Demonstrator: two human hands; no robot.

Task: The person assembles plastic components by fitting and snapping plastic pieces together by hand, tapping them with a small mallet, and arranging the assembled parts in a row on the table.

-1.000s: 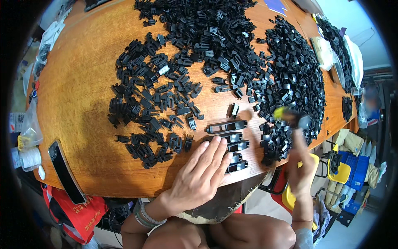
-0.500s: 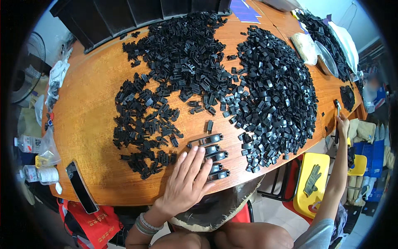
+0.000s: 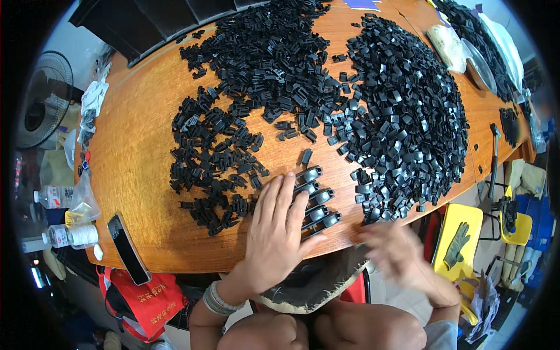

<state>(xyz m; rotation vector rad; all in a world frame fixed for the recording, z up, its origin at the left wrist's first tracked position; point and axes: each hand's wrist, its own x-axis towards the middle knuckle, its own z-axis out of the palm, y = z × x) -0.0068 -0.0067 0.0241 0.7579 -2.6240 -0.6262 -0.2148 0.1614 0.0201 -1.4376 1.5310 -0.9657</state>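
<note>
My left hand lies flat on the table's near edge, fingers stretched out. Its fingertips rest on the left ends of several long black plastic pieces lined up side by side. The hand hides part of them. My right hand, smeared by motion, is over the table edge just right of that row; whether it holds anything cannot be made out. A hammer-like tool with a dark handle lies at the table's right edge, apart from both hands. One small black clip sits alone above the row.
Black clips form a large heap at the back, with a looser spread on the left. Glossy black caps are heaped on the right. A phone lies near the left edge. A yellow chair with a glove stands right.
My right hand has let go of the hammer-like tool at the right edge and come back toward the row. My left hand stays on the pieces. The whole view has shifted slightly.
</note>
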